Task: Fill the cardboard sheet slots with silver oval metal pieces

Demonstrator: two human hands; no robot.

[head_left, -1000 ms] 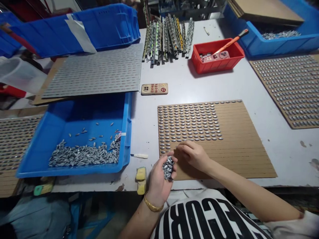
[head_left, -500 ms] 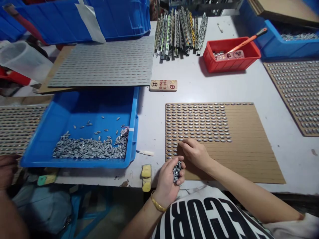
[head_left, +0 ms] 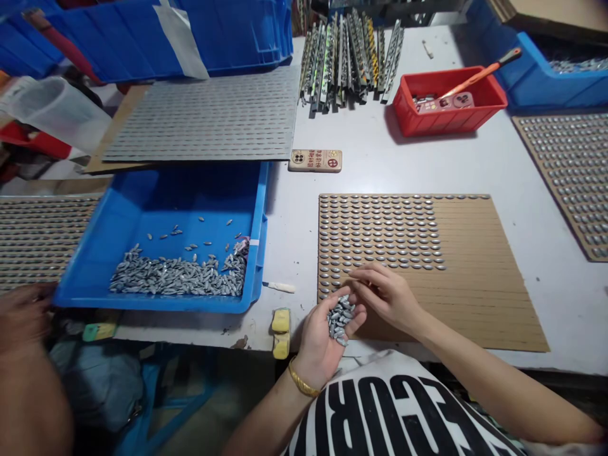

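Note:
In the head view my left hand (head_left: pixel 323 335) is cupped, palm up, around a heap of small grey spindle-shaped metal pieces (head_left: pixel 341 318). It is over the lower left part of a brown grooved cardboard sheet (head_left: pixel 479 291). My right hand (head_left: pixel 387 294) hovers close beside the left fingertips, fingers loosely stretched and apart, with no piece visible in them. Rows of the same metal pieces (head_left: pixel 380 231) lie in the grooves across the sheet's upper left, and a single row runs along its top edge. My hands hide part of the lower left rows.
A blue bin (head_left: pixel 161 304) of loose pieces stands left, below a grey slotted board (head_left: pixel 204 120). Nearby are a phone-shaped case (head_left: pixel 315 160), yellow blocks (head_left: pixel 281 332) and a red box (head_left: pixel 449 120). A filled sheet (head_left: pixel 570 177) lies right. Another person's hand (head_left: pixel 23 316) is at far left.
My left hand has opened wider, showing more of the pieces. My right hand has drawn back slightly toward it, its fingers loosening. The view has shifted a little.

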